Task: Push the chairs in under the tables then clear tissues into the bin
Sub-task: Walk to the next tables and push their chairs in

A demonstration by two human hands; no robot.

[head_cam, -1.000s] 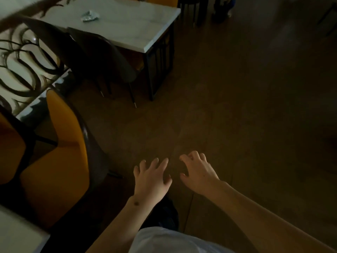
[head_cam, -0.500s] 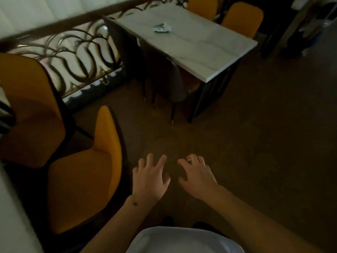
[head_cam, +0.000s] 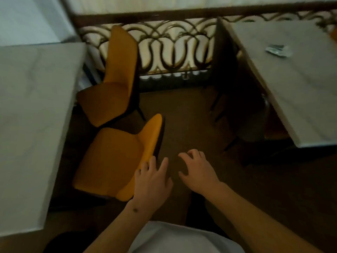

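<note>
Turning leftward over the last second, the view has swung off the open floor and now looks straight down the aisle between two tables, so both orange chairs have come fully into sight. The near orange chair (head_cam: 113,159) stands pulled out from the left surface (head_cam: 32,125), its seat only partly under the edge and its back angled toward the aisle. The far orange chair (head_cam: 113,84) sits behind it, also out and turned askew, close by the patterned railing (head_cam: 175,52). The left hand (head_cam: 151,181), which half a second ago hung over bare floor, now overlaps the top edge of the near chair's back, its grip spread with fingers relaxed; whether it actually touches is hard to tell. The right hand (head_cam: 197,172) hovers just beside it over the floor, fingers loosely curled, holding nothing. Across the aisle a dark chair (head_cam: 237,99) is already tucked against the right surface (head_cam: 291,92), where a crumpled tissue (head_cam: 278,50) lies near the far corner. In my judgement the pushing-in starts with the near chair, and the tissue waits until later
</note>
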